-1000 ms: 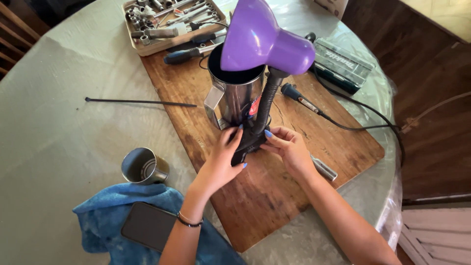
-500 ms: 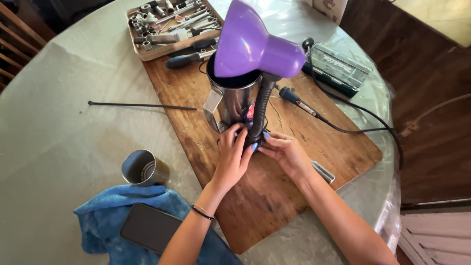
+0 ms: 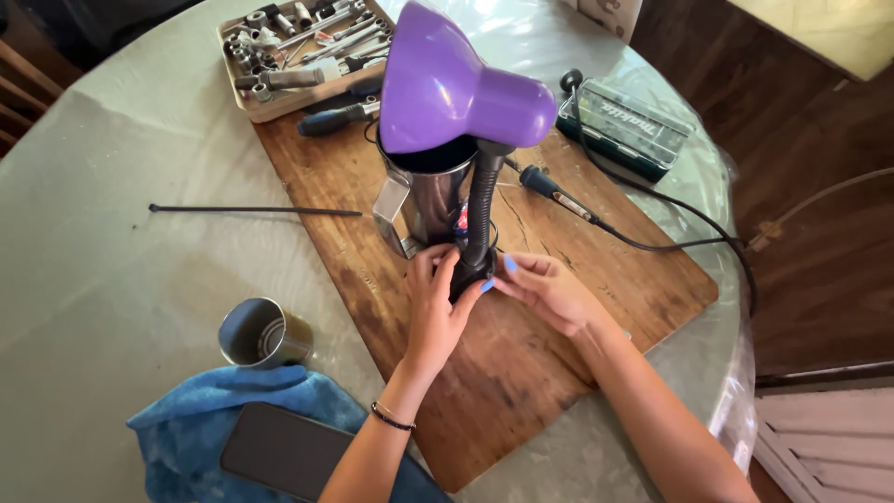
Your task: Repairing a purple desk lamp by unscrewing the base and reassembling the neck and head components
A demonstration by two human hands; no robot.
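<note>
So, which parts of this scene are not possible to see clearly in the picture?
Head view only:
- The lamp base: covered by the left hand and right hand, so what lies under it is hidden.
- Inside of the metal jug: blocked by the purple shade.
- The small parts in the tool tray: too small to tell apart.
- The phone: its lower corner is hidden by the left forearm.

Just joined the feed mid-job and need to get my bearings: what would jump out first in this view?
The purple lamp shade dominates, top centre, on a black bendy neck over the wooden board. Both hands grip the neck's lower end: the left hand wraps it, the right hand pinches it from the other side. A shiny metal cup stands just behind, and a tray of sockets lies at the board's far corner.
</note>
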